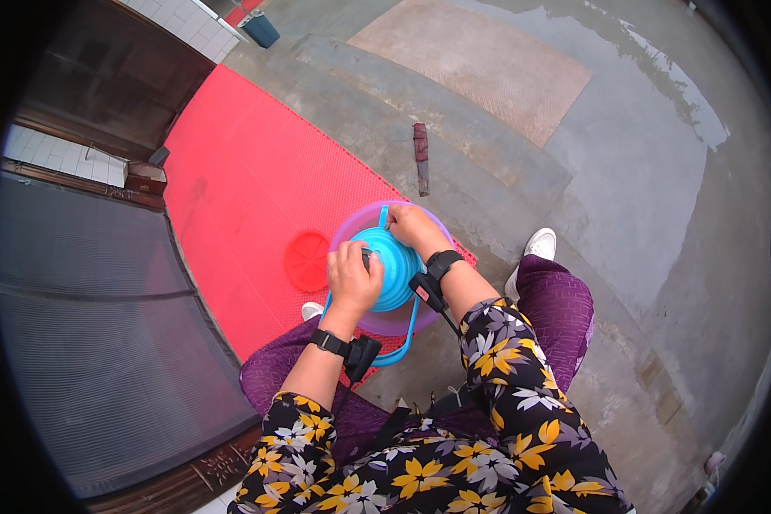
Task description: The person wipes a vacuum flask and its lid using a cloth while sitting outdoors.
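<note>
A bright blue ribbed kettle [398, 273] sits over a purple plastic basin [442, 221] between my knees. The kettle's blue spout [383, 216] points away from me, and its looped handle [395, 358] hangs towards me over the basin's near rim. My left hand [353, 279] lies on top of the kettle, its thumb and fingers around a dark knob [366, 257]. At the base of the spout, my right hand [417, 228] has its fingers curled against the kettle; whether they grip anything is hidden.
A red round plastic lid [307, 260] lies left of the basin on a red floor mat [250, 173]. Beyond the basin, a partly wrapped bar [421, 159] lies on the concrete step. A mesh door curtain [103, 308] is at left. Further off are a doormat [475, 64] and a bin [259, 29].
</note>
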A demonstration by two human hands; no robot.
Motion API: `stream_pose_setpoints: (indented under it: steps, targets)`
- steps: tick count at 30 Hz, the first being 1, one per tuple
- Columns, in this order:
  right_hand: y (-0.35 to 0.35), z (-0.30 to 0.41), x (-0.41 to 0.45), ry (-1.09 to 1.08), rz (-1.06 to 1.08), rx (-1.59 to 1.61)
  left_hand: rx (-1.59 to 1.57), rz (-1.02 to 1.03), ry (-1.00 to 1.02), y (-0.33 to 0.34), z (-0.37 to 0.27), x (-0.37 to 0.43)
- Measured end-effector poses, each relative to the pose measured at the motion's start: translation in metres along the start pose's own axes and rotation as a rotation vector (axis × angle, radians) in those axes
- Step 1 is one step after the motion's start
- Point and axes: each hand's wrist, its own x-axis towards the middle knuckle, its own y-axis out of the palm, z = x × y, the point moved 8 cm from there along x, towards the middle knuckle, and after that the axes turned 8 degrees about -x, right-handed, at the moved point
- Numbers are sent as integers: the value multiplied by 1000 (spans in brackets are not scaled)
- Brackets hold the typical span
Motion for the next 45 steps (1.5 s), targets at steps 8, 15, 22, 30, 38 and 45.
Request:
stream_pose_setpoints:
  steps: [8, 15, 22, 30, 38, 45]
  targets:
    - [-15, -22, -45, 203, -122, 86, -34, -25, -5, 0, -5, -2]
    - [-21, -5, -107, 175, -192, 12, 40, -99, 0, -4, 3, -6]
    - [-21, 30, -128, -14, -178, -64, 49, -116, 0, -2, 0, -5]
    - [-33, 40, -111, 31, -290, 66, 34, -108, -2, -2, 0, -5]
    - [-27, 39, -101, 36, -304, -15, 18, -104, -19, 1, 6, -5]
    - [-22, 58, -138, -75, -262, -105, 46, -101, -16, -1, -1, -4]
